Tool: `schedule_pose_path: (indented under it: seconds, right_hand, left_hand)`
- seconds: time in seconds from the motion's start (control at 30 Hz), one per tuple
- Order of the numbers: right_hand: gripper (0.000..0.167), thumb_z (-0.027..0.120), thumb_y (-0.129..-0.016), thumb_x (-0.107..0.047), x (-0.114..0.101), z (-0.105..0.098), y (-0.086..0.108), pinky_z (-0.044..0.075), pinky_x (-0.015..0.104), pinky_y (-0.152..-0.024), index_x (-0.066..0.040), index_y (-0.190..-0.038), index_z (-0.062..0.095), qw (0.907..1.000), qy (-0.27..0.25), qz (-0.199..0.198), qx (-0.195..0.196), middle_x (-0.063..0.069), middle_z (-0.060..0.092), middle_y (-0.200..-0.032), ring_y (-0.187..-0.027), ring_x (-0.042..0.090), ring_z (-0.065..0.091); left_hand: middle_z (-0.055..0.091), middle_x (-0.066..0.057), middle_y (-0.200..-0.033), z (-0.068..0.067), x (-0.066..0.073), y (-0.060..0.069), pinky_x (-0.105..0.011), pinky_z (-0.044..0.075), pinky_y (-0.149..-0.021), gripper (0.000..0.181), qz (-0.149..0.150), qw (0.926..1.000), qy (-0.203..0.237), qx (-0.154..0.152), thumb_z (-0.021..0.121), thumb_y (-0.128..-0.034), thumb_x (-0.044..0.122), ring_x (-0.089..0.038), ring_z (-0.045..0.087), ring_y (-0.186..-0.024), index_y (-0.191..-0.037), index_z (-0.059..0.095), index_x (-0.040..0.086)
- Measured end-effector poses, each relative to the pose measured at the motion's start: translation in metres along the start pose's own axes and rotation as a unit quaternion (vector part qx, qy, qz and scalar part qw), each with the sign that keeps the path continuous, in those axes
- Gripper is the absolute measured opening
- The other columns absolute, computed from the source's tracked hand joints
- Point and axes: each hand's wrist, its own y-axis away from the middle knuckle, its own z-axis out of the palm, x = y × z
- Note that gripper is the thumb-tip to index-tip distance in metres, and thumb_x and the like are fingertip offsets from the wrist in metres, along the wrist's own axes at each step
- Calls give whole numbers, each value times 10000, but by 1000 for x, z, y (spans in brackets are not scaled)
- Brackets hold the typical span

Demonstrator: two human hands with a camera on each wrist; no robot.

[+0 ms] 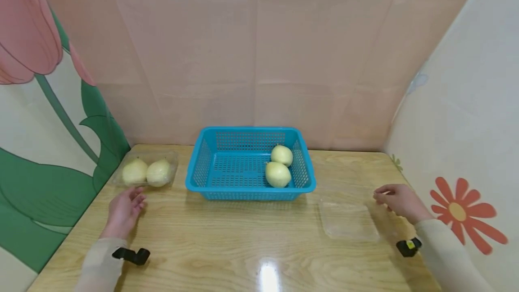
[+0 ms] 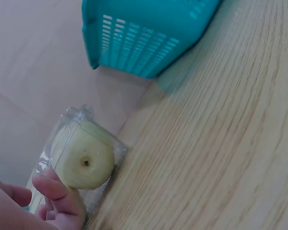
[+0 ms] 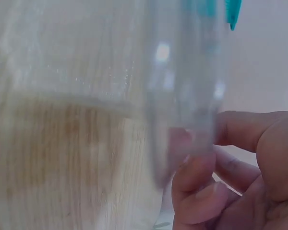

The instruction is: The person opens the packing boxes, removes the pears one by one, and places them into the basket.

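On the left of the table is a clear plastic box (image 1: 167,184) holding two round, pale yellow-green pears (image 1: 135,172), (image 2: 84,155). My left hand (image 1: 125,208) is at its front edge, fingers loosely bent; whether they touch the plastic is hard to tell. At the right lies another clear plastic box (image 1: 348,221), with no fruit in it. Its see-through outline is faint in the head view. In the right wrist view, my right hand (image 3: 235,177) pinches a blurred clear plastic edge (image 3: 182,81) between thumb and fingers.
A blue perforated basket (image 1: 249,191) stands at the table's middle back, two pears (image 1: 278,175) at its right end. Behind is a pink cloth-like wall (image 1: 255,57); flower-printed panels (image 1: 458,102) flank both sides. Each wrist bears a small black camera (image 1: 131,255).
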Motion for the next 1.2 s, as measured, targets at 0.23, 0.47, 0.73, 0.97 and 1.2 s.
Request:
schedule_pose_path:
  seconds: [0.23,0.47,0.73,0.97,1.2]
  right_hand:
    - [516,559,-1027,-292,1,3,-24,462,334,-530,69,-1389,487,9966,-782,64,-245,222,650,-1139,-664,184,525]
    - [644,570,-1015,-388,-2,2,-36,493,343,-599,18,-1481,393,9883,-1460,249,-357,234,542,-1325,-775,206,545]
    - [701,498,-1035,-445,-3,0,-39,527,361,-787,-3,-1540,294,9780,-1977,260,-616,255,303,-1578,-1274,439,467]
    - [774,552,-988,-520,-5,-1,-41,517,383,-805,-13,-1527,323,9752,-2118,324,-558,173,386,-1509,-1093,231,538]
    - [704,474,-1034,-485,-5,-2,-40,525,352,-742,16,-1508,339,9770,-2073,186,-465,181,478,-1437,-918,165,561]
  left_hand:
    - [639,96,-856,-2,1,-8,-193,453,-581,161,162,9986,332,388,412,-1076,237,-37,597,-750,-1184,447,123]
    - [671,93,-877,-3,1,-11,-196,446,-573,189,209,9982,377,427,442,-1070,239,-33,609,-769,-1213,469,118]
    - [664,68,-925,-5,6,-7,-202,460,-585,120,195,9975,609,306,486,-1052,199,-47,617,-786,-1116,557,128]
    - [674,92,-883,-7,9,-4,-207,448,-591,119,48,9978,586,293,485,-1056,221,-54,575,-740,-1155,521,165]
    - [652,111,-850,-14,8,-6,-213,441,-598,166,-55,9996,162,204,369,-1087,288,-65,545,-720,-1200,447,194]
